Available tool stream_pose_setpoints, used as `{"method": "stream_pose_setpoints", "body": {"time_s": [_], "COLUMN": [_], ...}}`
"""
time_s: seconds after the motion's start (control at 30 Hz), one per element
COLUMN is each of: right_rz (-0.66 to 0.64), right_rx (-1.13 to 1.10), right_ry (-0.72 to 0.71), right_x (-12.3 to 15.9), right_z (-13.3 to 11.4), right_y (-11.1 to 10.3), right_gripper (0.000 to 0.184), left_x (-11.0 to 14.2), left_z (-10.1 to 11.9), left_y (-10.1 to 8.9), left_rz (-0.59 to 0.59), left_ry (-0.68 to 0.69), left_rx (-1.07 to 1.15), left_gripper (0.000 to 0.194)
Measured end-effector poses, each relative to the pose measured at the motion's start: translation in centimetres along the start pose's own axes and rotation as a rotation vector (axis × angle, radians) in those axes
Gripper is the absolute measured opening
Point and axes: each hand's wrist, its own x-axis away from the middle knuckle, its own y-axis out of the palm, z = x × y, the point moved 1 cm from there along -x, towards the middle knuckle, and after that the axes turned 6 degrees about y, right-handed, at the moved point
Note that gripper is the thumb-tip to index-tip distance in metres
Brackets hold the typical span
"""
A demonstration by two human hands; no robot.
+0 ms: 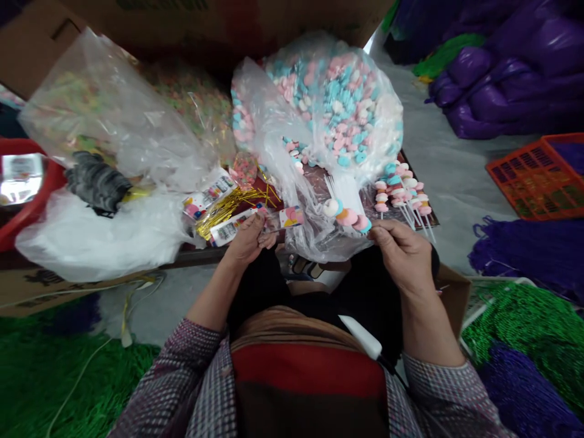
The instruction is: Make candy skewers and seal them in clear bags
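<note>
My left hand (250,238) is closed in a pinch on a small clear packaging bag with a colourful printed end (291,216). My right hand (404,249) grips the lower end of a marshmallow skewer (349,217), strung with white, blue, orange and pink pieces. The skewer points left, toward the packaging bag but apart from it. Gold twist ties (228,210) and stacks of printed bags (235,226) lie just beyond my left hand. Several finished-looking skewers (401,190) rest beyond my right hand, beside white sticks (344,191).
A big clear bag of marshmallows (337,103) stands at the back of the table. Bags of coloured sweets (187,97), a dark grey glove-like item (98,182) and a red basin (50,188) are left. A white corded tool (362,337) lies on my lap. An orange crate (520,176) stands right.
</note>
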Motion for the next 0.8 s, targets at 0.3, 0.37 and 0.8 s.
{"method": "stream_pose_setpoints", "body": {"time_s": [0.3, 0.37, 0.8], "right_rz": [-0.071, -0.086, -0.133], "right_rx": [0.119, 0.164, 0.171], "right_ry": [-0.120, -0.159, -0.188], "right_x": [-0.5, -0.5, -0.1], "right_z": [-1.2, -1.1, -0.4], "right_y": [0.2, 0.3, 0.1], "right_gripper": [0.025, 0.024, 0.015], "left_x": [-0.1, -0.1, -0.1], "left_z": [-0.9, -0.9, -0.5], "left_y": [-1.1, -1.0, -1.6], "left_rz": [-0.059, -0.067, -0.244], "left_ry": [-0.006, -0.007, 0.042], "left_rx": [-0.020, -0.028, -0.420], "left_gripper": [0.054, 0.055, 0.053]}}
